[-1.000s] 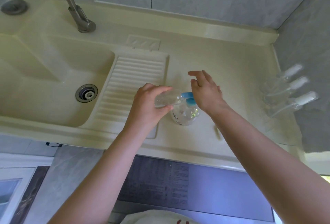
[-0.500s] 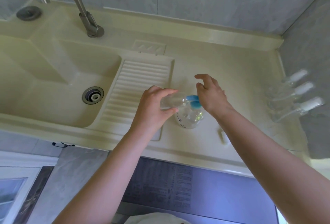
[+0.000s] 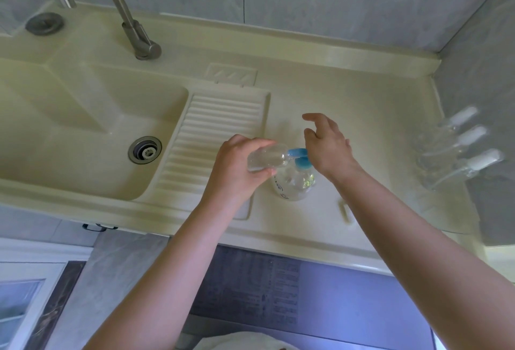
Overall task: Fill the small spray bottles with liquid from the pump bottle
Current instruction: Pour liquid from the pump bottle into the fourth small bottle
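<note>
At pump bottle, small spray bottle in left hand

We count one pump bottle at centre, one small spray bottle held just at its nine o'clock, three more spray bottles lying at three o'clock, two hands, one faucet at eleven o'clock, and one drain at nine o'clock.
</note>
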Demonstrator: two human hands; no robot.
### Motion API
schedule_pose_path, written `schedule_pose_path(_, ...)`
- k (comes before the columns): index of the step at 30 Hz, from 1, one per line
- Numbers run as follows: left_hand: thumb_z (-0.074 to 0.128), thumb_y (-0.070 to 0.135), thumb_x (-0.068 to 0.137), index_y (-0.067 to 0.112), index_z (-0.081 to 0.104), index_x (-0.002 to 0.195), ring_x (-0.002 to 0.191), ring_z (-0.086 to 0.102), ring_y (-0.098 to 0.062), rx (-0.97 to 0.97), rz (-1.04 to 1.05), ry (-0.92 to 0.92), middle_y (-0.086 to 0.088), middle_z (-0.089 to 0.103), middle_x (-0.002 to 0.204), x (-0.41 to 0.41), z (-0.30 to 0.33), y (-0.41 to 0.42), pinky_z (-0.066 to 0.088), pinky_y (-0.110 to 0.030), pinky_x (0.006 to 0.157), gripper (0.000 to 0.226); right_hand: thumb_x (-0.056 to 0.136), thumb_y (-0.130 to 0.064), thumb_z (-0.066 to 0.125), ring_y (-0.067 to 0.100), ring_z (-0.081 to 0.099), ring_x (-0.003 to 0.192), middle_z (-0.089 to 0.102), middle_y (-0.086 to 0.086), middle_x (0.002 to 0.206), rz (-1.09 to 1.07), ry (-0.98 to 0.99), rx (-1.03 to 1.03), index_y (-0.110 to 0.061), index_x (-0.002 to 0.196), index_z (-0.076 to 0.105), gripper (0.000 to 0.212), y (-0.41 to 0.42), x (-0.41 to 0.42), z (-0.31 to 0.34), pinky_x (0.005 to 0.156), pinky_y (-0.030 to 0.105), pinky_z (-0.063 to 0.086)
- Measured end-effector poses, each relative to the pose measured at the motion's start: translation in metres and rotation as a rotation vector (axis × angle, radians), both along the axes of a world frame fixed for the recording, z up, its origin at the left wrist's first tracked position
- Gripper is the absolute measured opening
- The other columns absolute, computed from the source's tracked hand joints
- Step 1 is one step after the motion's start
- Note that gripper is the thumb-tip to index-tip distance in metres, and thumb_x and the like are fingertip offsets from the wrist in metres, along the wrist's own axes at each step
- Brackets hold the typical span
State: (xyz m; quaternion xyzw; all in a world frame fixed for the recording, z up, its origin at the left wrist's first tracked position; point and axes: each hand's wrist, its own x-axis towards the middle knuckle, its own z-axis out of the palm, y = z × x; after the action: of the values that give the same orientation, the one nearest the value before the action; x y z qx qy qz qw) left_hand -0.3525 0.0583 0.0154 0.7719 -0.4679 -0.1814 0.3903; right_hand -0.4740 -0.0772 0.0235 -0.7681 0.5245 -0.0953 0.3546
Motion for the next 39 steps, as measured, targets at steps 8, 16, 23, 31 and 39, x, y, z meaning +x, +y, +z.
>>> schedule_pose_path(8,0.086,0.019,0.07,0.029,0.07,0.119,0.103,0.058,-0.015,-0.007,0.007,0.007,0.004,0.06,0.102,0.001,-0.001,0.0,0.041,-0.025,0.098,0.053,0.098,-0.017,0.03,0.023,0.029,0.142,0.038,-0.001,0.15,0.056,0.047,-0.046,-0.034,0.141,0.043,0.048,0.001,0.0,0.002,0.12,0.055,0.007)
schedule_pose_path(16,0.086,0.021,0.071,0.032,0.069,0.119,0.105,0.057,-0.013,0.01,0.0,0.024,0.004,0.06,0.105,0.001,0.002,0.001,0.039,-0.021,0.097,0.052,0.099,-0.023,0.035,0.028,0.037,0.135,0.047,0.005,0.139,0.038,0.037,-0.011,-0.031,0.139,0.045,0.042,-0.006,-0.001,0.01,0.117,0.057,0.019)
schedule_pose_path(23,0.086,0.019,0.07,0.029,0.069,0.119,0.103,0.058,-0.016,0.021,0.001,0.007,0.002,0.06,0.104,0.0,0.001,0.0,0.04,-0.024,0.096,0.053,0.097,-0.016,0.029,0.026,0.035,0.137,0.051,0.001,0.138,0.116,0.134,-0.158,-0.03,0.138,0.046,0.046,0.002,0.0,0.004,0.116,0.056,0.017)
schedule_pose_path(31,0.086,0.02,0.071,0.032,0.069,0.119,0.102,0.057,-0.014,0.01,0.002,0.008,0.005,0.059,0.103,0.001,0.004,0.001,0.039,-0.02,0.093,0.052,0.099,-0.023,0.035,0.026,0.038,0.137,0.043,0.005,0.147,0.082,0.125,-0.043,-0.032,0.139,0.046,0.042,-0.007,0.001,0.013,0.118,0.055,0.014)
schedule_pose_path(39,0.085,0.02,0.072,0.031,0.069,0.12,0.104,0.057,-0.017,0.043,-0.001,0.007,0.003,0.059,0.104,0.0,-0.001,0.001,0.04,-0.023,0.095,0.052,0.096,-0.013,0.03,0.027,0.04,0.135,0.052,0.002,0.139,0.081,0.115,-0.137,-0.031,0.136,0.049,0.048,0.006,-0.002,0.003,0.119,0.054,0.015)
